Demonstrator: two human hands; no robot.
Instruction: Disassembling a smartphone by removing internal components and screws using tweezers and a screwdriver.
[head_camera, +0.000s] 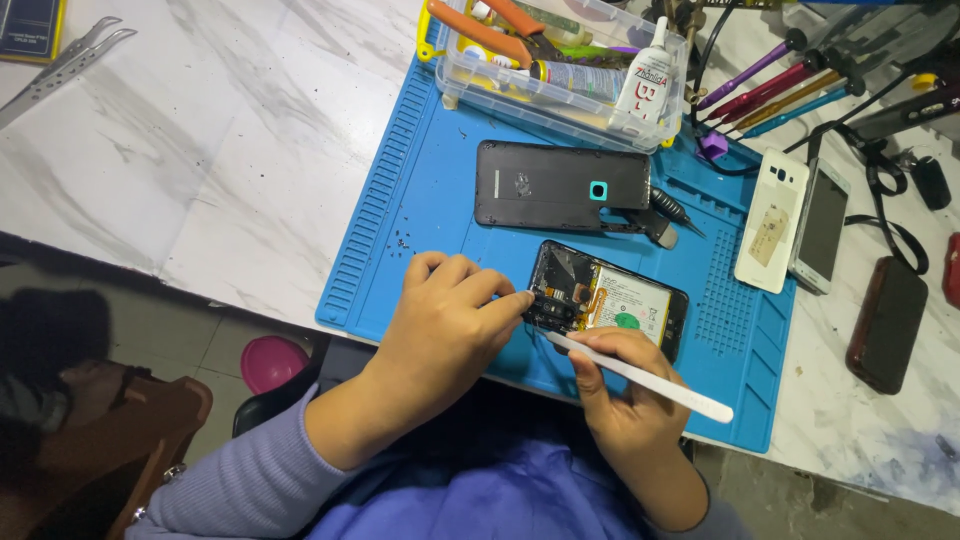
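Two hands working over an opened phone (608, 298) on the blue mat (430, 190).

I am pinching its upper end with my left hand (445, 320), fingertips closed on the dark edge. My right hand (625, 385) is gripping a flat white pry tool (640, 377), tip touching the phone's lower edge. Its black back cover (560, 185) is lying just beyond.

Left hand (445, 320) fingers curled, pinching; right hand (625, 385) fisted, gripping.

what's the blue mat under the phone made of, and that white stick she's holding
Blue mat: likely silicone or rubber, matte, with moulded ridges and compartments. White stick in the right hand: flat, pale, matte, probably plastic, though brushed metal is possible.
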